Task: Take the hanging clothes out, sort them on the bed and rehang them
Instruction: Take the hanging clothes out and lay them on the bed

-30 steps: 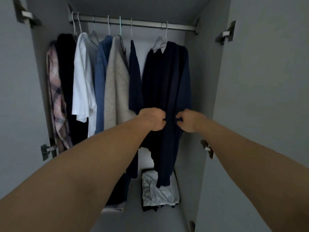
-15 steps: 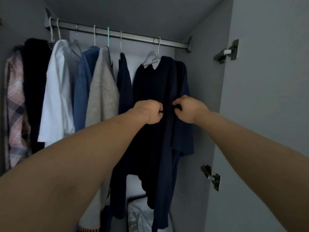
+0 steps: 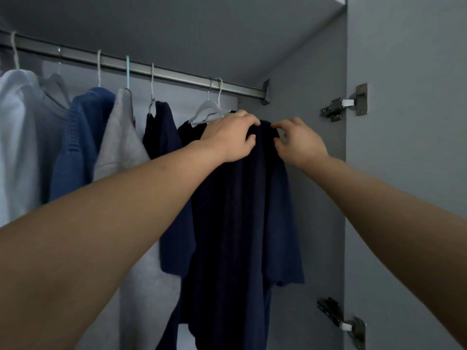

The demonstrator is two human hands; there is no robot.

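A dark navy shirt [image 3: 242, 223] hangs on a white hanger [image 3: 207, 111] at the right end of the metal rail [image 3: 177, 73]. My left hand [image 3: 231, 137] grips the shirt's shoulder at the top, fingers curled over the fabric. Just to its right, my right hand [image 3: 299, 141] pinches the same shirt near its other shoulder. Left of it on the rail hang another navy top [image 3: 164, 137], a grey sweater [image 3: 121, 145], a blue knit [image 3: 78, 137] and a white shirt [image 3: 15, 137].
The grey wardrobe side wall [image 3: 310, 173] stands close behind the navy shirt. The open door [image 3: 404, 173] on the right carries two metal hinges [image 3: 343, 104]. The wardrobe ceiling [image 3: 177, 29] sits just above the rail.
Both hands have climbed from the middle of the navy shirt's front to its shoulders at the hanger. The view has tilted upward, so the wardrobe floor is out of sight.
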